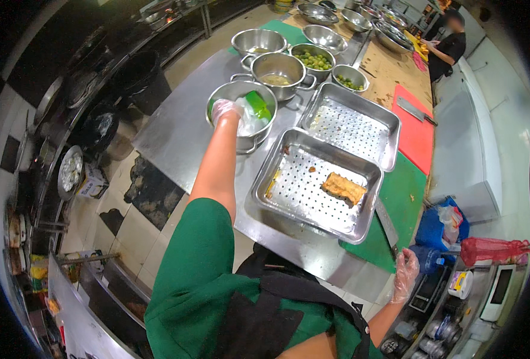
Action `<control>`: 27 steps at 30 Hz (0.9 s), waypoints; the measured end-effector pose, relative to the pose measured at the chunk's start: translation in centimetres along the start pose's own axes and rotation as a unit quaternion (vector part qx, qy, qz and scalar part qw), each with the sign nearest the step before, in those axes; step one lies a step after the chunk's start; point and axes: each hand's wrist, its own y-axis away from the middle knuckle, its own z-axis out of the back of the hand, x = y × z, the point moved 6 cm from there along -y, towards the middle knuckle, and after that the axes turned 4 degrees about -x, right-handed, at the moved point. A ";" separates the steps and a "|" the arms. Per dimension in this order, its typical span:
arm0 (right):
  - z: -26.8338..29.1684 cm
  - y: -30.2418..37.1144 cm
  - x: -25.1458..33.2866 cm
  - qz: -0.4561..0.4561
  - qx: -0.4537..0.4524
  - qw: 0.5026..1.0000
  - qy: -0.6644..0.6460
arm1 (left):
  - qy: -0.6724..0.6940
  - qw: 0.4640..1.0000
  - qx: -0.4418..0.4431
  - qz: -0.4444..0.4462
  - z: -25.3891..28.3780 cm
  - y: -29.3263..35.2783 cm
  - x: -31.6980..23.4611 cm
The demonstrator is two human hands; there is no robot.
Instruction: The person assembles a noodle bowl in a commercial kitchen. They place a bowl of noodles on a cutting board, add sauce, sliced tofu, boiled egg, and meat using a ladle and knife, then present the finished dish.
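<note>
One gloved left hand reaches into a round, smooth-walled steel pot standing inward of the left edge of a metal bench. Inside the pot, against that hand, lies a packet of plastic look, glossy bright green beside crumpled, cloudy white; how far the grip closes, or whether it has hold of the packet, cannot be told. The right hand, in clear, wrinkled plastic, is loosely curled by the bench's near right corner, at the near end of a knife with a long, flat metal blade; whether it grips the knife is unclear. The knife lies on a smooth green board by the right edge, next to a rectangular, perforated steel pan holding a rough-crusted, golden-brown block. Toward the bench's far edge, round green fruits fill a steel bowl.
</note>
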 end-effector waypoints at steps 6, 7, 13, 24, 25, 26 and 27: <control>-0.3 0.1 1.5 -0.029 0.025 0.999 0.019 | -0.111 0.985 0.058 -0.116 -5.2 -6.6 -0.1; -0.8 -0.9 1.1 -0.015 0.039 0.999 0.004 | -0.406 0.863 0.046 -0.296 -5.9 -9.4 0.6; -0.4 -0.9 -2.1 -0.074 0.023 0.994 -0.077 | 0.350 0.898 0.222 -0.148 5.6 -4.1 -2.5; -16.8 1.4 21.6 -0.107 0.400 0.705 -0.576 | 0.720 0.604 0.322 -0.113 4.7 18.7 -9.8; -18.1 1.4 22.1 -0.116 0.417 0.662 -0.613 | 0.701 0.633 0.314 -0.097 3.8 20.6 -9.8; -19.0 1.4 22.5 -0.095 0.435 0.634 -0.632 | 0.679 0.663 0.304 -0.081 3.0 21.9 -9.4; -18.8 1.1 22.6 -0.106 0.420 0.636 -0.638 | 0.634 0.713 0.260 -0.148 2.8 23.1 -9.3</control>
